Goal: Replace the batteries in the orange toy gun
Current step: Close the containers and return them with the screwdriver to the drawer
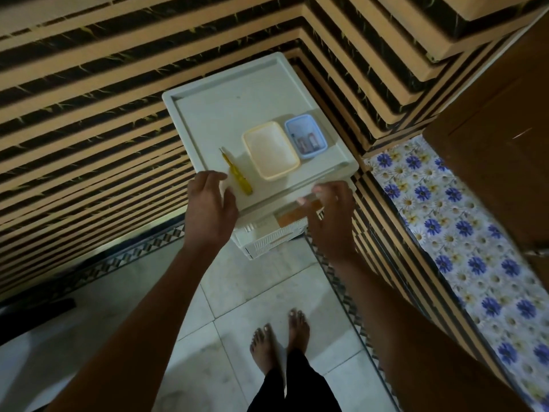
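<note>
A white plastic drawer unit (237,114) stands in the wall corner. On its top lie a yellow screwdriver (237,173), an empty yellow-rimmed tub (270,150) and a blue tub (306,135) with small batteries inside. The upper drawer (273,236) is pulled out a little. An orange object (292,217), apparently the toy gun, shows in it, mostly hidden under the top. My right hand (332,215) curls its fingers round that object's near end. My left hand (211,203) grips the top's front left edge, beside the screwdriver.
Striped beige and black walls close in behind and to the right of the unit. A ledge with a blue flowered cover (463,242) runs along the right. Pale floor tiles (252,292) and my bare feet (279,340) lie below.
</note>
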Demonstrator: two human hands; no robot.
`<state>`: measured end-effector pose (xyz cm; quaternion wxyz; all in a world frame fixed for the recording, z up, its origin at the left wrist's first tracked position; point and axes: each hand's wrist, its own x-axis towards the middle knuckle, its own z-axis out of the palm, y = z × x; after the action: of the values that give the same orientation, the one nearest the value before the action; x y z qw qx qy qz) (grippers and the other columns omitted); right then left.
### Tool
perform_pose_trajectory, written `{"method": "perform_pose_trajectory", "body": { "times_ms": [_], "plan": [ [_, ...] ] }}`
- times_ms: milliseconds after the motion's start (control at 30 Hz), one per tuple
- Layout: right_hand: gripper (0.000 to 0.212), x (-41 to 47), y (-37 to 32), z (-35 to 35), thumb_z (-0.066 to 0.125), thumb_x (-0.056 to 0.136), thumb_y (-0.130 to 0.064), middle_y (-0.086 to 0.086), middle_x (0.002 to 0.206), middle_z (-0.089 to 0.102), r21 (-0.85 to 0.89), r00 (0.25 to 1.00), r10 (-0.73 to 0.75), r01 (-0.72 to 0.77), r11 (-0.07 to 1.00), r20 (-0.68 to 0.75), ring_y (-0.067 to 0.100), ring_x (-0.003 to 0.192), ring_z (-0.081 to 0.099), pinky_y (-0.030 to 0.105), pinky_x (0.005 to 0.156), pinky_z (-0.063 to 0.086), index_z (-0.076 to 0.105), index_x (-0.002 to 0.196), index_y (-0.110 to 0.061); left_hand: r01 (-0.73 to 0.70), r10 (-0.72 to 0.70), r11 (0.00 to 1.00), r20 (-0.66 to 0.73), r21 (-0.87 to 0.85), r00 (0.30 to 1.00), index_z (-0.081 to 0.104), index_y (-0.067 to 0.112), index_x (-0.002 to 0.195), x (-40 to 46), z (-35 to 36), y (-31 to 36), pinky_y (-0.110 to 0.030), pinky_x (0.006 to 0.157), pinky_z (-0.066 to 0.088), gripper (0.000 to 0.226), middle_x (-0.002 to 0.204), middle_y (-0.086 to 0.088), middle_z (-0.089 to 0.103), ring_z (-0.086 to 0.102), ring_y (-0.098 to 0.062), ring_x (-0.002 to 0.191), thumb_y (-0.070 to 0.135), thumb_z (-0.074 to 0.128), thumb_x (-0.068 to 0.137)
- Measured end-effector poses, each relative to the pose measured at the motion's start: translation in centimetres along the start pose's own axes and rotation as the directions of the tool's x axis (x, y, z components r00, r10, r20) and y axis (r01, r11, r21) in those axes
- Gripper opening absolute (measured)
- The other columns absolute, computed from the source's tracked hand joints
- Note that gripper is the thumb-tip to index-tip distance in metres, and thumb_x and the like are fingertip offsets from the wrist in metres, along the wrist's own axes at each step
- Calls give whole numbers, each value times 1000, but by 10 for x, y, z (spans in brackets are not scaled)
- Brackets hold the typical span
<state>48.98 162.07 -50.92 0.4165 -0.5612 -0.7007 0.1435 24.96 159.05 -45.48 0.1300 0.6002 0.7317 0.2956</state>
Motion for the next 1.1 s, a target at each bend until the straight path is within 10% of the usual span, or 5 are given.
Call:
{"method": "perform_pose_trajectory", "body": {
  "times_ms": [100, 300, 533, 767, 1100],
  "plan": [
    [23, 39, -10, -2, 67, 97, -13, 18, 119, 56, 109, 975, 188, -176, 978, -115, 22, 97, 60, 26, 76, 56, 63, 114, 2, 46, -46, 999, -22, 29, 999, 62, 5, 124, 26, 10, 29, -41, 87, 52, 31, 118, -16, 65, 62, -35, 106, 24, 56, 100],
    [36, 113, -10, 16, 64, 101, -24, 21, 133, 52, -44, 891, 452, -450, 892, 44, 27, 117, 61, 21, 81, 55, 60, 125, 2, 284, -305, 934, 69, 216, 950, 57, -2, 123, 77, 26, 77, -47, 98, 43, 38, 125, -24, 60, 50, -41, 124, 30, 51, 104],
    [36, 133, 11, 15, 67, 100, -30, 12, 112, 69, -63, 799, 578, -576, 815, 164, 15, 88, 64, 6, 42, 38, 65, 118, 1, 522, -518, 853, 102, -7, 849, 59, -1, 118, 92, 30, 87, -38, 83, 45, 21, 126, -22, 62, 59, -39, 118, 11, 50, 103],
    [22, 101, 18, -22, 65, 101, -18, 16, 108, 71, 196, 762, 640, -645, 738, 98, 26, 92, 75, 41, 70, 66, 63, 109, 2, 480, -477, 875, 53, -63, 877, 63, 0, 99, 67, 34, 90, -37, 78, 46, 27, 112, -21, 67, 65, -37, 104, 20, 46, 108],
    [7, -12, 51, -92, 63, 101, -10, 16, 110, 66, 316, 717, 691, -679, 663, 92, 17, 78, 74, 31, 57, 63, 60, 98, -5, 277, -294, 935, -48, -221, 954, 68, 4, 110, -71, 69, 116, -37, 76, 50, 19, 102, -15, 67, 65, -32, 86, 16, 55, 104]
  ]
}}
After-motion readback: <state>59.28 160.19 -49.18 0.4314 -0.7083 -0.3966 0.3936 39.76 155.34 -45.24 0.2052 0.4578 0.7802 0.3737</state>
